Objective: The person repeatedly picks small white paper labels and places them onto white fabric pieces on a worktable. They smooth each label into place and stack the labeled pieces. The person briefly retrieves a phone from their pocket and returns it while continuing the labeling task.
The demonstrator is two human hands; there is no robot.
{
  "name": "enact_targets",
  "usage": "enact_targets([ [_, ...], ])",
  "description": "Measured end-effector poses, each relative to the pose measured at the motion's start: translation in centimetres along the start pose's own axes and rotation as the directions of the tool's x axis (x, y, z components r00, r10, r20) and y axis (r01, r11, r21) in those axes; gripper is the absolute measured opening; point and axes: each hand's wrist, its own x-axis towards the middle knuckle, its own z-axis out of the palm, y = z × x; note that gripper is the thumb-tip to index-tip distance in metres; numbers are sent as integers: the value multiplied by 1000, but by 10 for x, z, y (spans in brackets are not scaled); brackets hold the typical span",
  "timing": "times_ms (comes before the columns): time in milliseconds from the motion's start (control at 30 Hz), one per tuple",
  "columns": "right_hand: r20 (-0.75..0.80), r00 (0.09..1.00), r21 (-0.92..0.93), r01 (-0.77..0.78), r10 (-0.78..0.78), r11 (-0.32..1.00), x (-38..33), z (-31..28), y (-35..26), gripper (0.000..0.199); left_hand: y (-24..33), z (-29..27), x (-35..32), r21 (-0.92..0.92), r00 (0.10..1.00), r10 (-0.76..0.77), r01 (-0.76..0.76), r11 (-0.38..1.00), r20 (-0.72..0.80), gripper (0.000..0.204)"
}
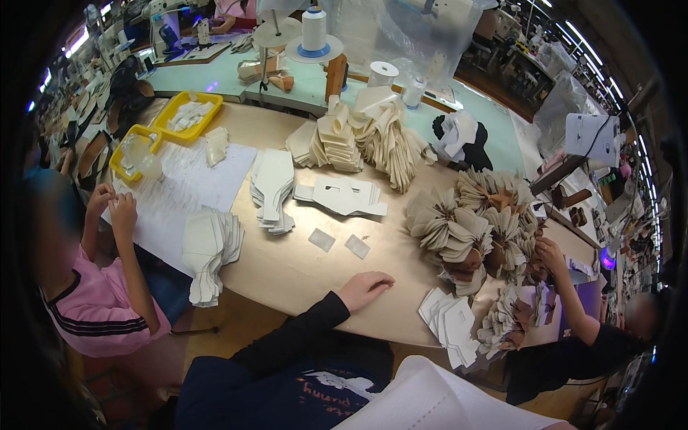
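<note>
**A:** ok what's the likeliest screwup here? left hand (365,291) is lying on the worktop (287,276), fingers loosely bent, can't tell if anything's under the palm tho. right hand's out of view so idk what it's doing.

**B:** tbh I'd watch the small pale squares (320,239), the pair lying apart just ahead of the left hand & a bit to its left. look thin & light imo, so a careless swipe w/ fingers or that black sleeve (287,337) could prob shift one.

**A:** & the slotted white stack (344,202)?

**B:** past the squares, farther from the hand. pcs are fanned, not lined up, so a bump = top one sliding off, prob onto the squares.

**A:** edge stuff?

**B:** yep. white cut pieces (450,326) to the right of the hand are by the near edge, some seem to poke over. same w/ the pale stack (208,244) well to its left. someone leaning in could knock pcs off.

**A:** co-worker's hand (550,256), far right?

**B:** it's at the cream-and-brown bundles (451,222). packed tight, so a hard tug might spill some toward the left hand.
</note>
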Motion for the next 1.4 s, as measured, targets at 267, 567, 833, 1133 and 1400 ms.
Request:
enact_targets([
  [267,-23,980,-547,154,-199,823,-4,4,19,45,2,0,0,15,1000,20,-20,1000,-21,19],
  [567,-242,952,-54,-207,188,977,-48,9,3,50,0,-6,1,-1,1000,-22,22,1000,7,20],
  [833,16,930,384,-344,367,857,-104,-82,-47,37,6,-7,6,-108,993,-117,119,987,22,18],
  [1133,-76,607,626,-589,791,512,-18,-178,-68,28,-7,-4,5,-155,985,-165,171,973,49,22],
  [1400,-29,617,877,-362,787,317,43,-188,-50,37,-6,-6,6,-127,983,-174,181,975,61,24],
])
